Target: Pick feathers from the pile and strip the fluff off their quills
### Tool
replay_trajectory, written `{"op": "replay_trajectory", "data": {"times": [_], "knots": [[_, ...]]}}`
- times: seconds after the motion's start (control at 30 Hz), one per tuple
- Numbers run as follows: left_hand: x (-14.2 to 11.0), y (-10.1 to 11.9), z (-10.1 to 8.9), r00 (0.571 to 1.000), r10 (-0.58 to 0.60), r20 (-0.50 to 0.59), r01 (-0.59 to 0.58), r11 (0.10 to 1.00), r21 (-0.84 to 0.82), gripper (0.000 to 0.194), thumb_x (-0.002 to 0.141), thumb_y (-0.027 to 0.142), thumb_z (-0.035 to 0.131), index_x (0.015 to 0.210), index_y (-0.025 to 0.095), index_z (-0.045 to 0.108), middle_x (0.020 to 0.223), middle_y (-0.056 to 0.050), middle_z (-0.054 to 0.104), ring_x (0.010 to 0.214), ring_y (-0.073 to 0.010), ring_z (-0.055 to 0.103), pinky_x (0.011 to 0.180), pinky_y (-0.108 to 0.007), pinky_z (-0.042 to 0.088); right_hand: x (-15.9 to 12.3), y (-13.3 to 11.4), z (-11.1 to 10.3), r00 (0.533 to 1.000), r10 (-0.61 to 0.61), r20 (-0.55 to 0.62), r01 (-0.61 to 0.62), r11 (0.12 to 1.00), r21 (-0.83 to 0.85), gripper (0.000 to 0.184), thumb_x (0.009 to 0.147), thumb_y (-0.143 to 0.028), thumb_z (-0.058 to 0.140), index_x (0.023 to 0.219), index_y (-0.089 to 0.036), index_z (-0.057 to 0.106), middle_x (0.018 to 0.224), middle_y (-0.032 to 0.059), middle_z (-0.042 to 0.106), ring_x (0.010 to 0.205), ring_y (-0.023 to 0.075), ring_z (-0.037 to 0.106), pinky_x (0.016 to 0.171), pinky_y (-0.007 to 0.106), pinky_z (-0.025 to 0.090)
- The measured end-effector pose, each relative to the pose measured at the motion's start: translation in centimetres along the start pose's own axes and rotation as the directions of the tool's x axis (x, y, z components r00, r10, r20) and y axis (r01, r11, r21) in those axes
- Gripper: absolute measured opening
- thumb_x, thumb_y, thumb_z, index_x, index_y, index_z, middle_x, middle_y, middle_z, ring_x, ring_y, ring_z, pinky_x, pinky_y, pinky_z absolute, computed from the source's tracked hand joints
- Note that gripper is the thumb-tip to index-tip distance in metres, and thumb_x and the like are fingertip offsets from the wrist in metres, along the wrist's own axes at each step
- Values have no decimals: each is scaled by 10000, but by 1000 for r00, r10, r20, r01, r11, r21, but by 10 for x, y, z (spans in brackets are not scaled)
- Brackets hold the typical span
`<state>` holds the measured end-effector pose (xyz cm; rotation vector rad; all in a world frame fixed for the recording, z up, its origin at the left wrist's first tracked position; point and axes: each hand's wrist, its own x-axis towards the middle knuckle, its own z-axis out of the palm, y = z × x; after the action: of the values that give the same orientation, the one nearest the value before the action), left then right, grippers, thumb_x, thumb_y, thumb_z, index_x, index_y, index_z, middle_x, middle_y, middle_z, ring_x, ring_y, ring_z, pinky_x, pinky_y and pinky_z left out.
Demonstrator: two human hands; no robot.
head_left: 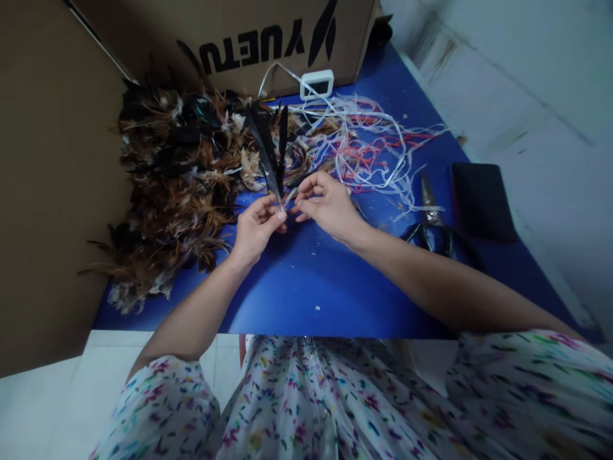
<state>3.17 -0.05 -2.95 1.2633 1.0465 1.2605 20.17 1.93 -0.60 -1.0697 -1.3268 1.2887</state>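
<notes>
Between the thumb and fingers of my left hand (258, 225) are the lower ends of a few dark feathers (268, 150), which point up and away from me. My right hand (326, 206) is close beside it, thumb and forefinger pinched near a short pale strip (290, 196) at the base of the feathers. The strip looks like the white ribbon strands, though its far end is hidden by my fingers. A large heap of brown and black feathers (191, 153) lies left of and beyond my hands.
Tangled white and red strands (364, 147) spread over the blue table (306, 287) at the back right. Scissors (431, 217) and a black flat object (483, 201) lie at right. A small white display device (317, 84) stands before a cardboard box (268, 32); more cardboard (52, 179) rises at left.
</notes>
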Motion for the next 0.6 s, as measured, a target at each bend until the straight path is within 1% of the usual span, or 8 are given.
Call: {"op": "replay_trajectory", "data": {"times": [0.13, 0.23, 0.33, 0.43, 0.5, 0.6], "knots": [[-1, 5, 2, 998, -39, 40, 42, 998, -57, 554, 630, 499, 879, 1043, 213, 645, 732, 38, 622, 571, -88, 620, 548, -243, 547, 3, 9, 1, 1000, -19, -10, 19, 1000, -3, 250, 716, -112, 646, 883, -215, 491, 750, -51, 578, 661, 107, 668, 533, 218, 573], [-3, 8, 5, 997, -36, 64, 41, 997, -69, 521, 631, 498, 877, 1000, 205, 656, 710, 41, 617, 558, -88, 616, 543, -241, 547, 5, 19, 3, 1000, -8, 2, 8, 1000, -20, 260, 681, -78, 624, 869, -219, 513, 744, -40, 598, 620, 110, 635, 509, 235, 569], [-5, 9, 8, 996, -11, 84, 16, 998, -61, 472, 646, 475, 874, 946, 192, 644, 687, 46, 620, 546, -88, 616, 552, -241, 551, 5, 26, 4, 999, -13, 33, 15, 997, -75, 247, 655, -82, 632, 839, -217, 537, 765, -21, 620, 619, 125, 620, 494, 256, 565], [-5, 13, 10, 997, 23, 79, -20, 999, -38, 464, 646, 473, 874, 895, 185, 609, 670, 50, 626, 533, -85, 613, 554, -236, 543, 5, 28, 5, 998, 4, 61, 4, 992, -124, 227, 652, -109, 651, 828, -209, 550, 761, -13, 617, 625, 142, 628, 508, 284, 570], [-5, 19, 12, 995, 56, 77, -57, 998, 1, 467, 658, 500, 859, 879, 186, 593, 662, 48, 629, 532, -86, 613, 555, -237, 537, 5, 27, 5, 998, 28, 63, -19, 991, -134, 237, 646, -115, 661, 835, -208, 551, 735, -24, 611, 604, 143, 632, 513, 293, 570], [-8, 35, 11, 991, 105, 82, -110, 992, 69, 471, 678, 548, 830, 868, 190, 590, 656, 43, 629, 540, -94, 619, 559, -243, 532, 4, 26, 5, 997, 45, 64, -36, 991, -128, 240, 637, -109, 670, 813, -210, 543, 669, -46, 598, 575, 139, 639, 500, 275, 558]]}}
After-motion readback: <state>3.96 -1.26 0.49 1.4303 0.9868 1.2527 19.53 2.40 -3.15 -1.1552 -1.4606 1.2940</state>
